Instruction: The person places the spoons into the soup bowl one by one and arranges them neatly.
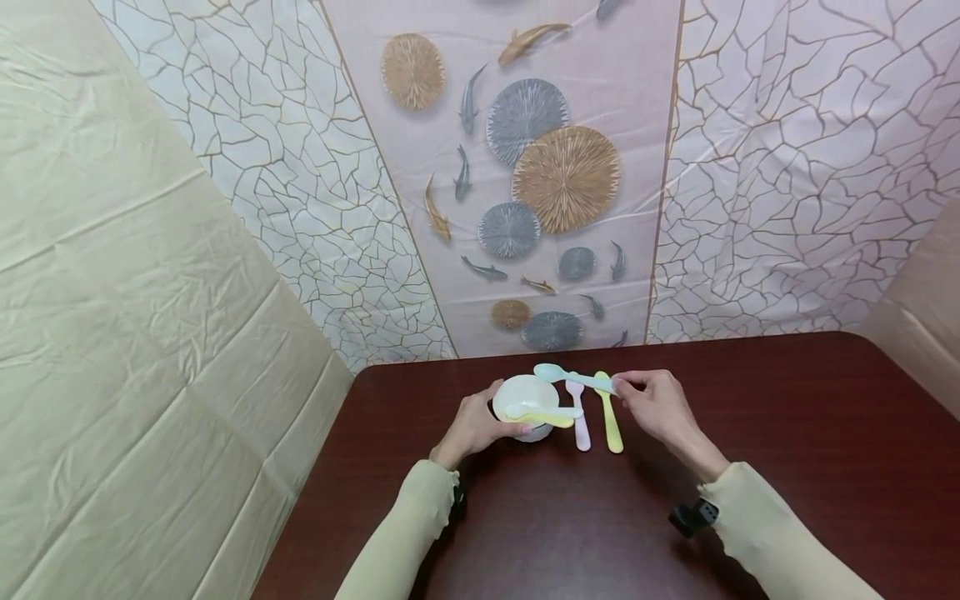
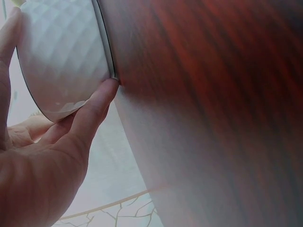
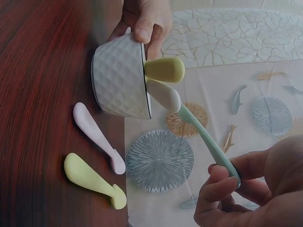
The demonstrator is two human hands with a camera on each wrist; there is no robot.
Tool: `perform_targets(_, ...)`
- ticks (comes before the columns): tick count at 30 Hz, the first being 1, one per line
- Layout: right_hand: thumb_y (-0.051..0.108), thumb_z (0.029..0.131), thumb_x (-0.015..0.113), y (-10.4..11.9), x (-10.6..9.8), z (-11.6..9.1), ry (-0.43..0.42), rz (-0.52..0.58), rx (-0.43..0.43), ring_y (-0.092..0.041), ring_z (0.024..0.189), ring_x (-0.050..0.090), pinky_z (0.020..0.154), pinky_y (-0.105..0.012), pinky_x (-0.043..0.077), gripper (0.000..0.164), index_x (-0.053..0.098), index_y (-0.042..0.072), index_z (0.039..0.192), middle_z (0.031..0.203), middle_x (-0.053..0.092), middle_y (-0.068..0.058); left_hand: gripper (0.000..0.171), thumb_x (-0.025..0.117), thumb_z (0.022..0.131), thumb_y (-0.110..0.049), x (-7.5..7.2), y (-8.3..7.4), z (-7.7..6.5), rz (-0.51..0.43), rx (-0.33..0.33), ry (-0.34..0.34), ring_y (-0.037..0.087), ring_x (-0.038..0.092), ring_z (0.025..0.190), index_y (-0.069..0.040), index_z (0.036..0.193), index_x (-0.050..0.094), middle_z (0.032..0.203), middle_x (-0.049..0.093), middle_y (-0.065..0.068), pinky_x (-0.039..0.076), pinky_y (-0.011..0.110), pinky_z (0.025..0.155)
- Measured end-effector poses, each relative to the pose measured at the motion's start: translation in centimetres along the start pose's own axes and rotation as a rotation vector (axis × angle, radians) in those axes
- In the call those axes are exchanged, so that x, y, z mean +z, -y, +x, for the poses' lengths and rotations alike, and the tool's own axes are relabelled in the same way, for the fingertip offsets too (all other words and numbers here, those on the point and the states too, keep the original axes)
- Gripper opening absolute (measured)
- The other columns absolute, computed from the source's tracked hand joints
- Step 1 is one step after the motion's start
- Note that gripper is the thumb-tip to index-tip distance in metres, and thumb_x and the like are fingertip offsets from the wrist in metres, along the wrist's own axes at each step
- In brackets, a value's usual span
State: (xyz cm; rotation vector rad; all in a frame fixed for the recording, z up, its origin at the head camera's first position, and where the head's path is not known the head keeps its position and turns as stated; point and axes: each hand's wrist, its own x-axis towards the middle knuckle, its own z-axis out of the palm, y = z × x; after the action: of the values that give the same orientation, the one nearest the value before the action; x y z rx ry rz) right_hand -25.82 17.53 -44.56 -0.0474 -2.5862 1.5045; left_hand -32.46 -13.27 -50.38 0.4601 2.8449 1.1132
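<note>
My left hand (image 1: 476, 423) grips a white bowl (image 3: 118, 78) with a quilted, diamond-patterned side and a dark rim line; thumb and fingers spread round it. Two handles, one yellow (image 3: 165, 69) and one white (image 3: 164, 96), stick out over the bowl's rim. A mint-green spoon (image 1: 588, 381) is pinched near its handle end by my right hand (image 1: 660, 407). Its scoop overlaps the bowl's far right edge in the head view. On the table between bowl and right hand lie a pink spoon (image 3: 97, 135) and a yellow spoon (image 3: 92, 179).
Everything stands near the far edge of a dark red-brown wooden table (image 1: 585, 525). Behind it hangs a patterned cloth (image 1: 555, 275) with fish and round motifs. A beige cloth wall (image 1: 172, 350) borders the left side.
</note>
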Motion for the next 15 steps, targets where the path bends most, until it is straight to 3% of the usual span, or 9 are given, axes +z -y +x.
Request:
perform_targets(10,0.015,0.107,0.064,-0.1,0.8,0.5,0.025,0.019,-0.004,-0.006,0.056,0.047,0.052,-0.024,0.037,0.031,0.078,-0.008,0.124,0.072,0.069,-0.001,0.107,0.097,0.081,-0.047,0.0,0.2,0.0,-0.003,0.001,0.0,0.035,0.06,0.147,-0.006,0.166,0.046,0.162,0.058,0.02,0.05,0.052,0.122)
perform_targets(15,0.015,0.107,0.064,-0.2,1.3,0.7,0.042,0.028,0.004,-0.006,0.053,0.041,0.05,-0.024,0.033,0.032,0.077,-0.008,0.125,0.065,0.061,0.005,0.107,0.097,0.08,-0.046,0.0,0.1,0.0,0.001,0.019,-0.004,0.035,0.061,0.145,-0.005,0.165,0.047,0.16,0.06,0.02,0.051,0.053,0.12)
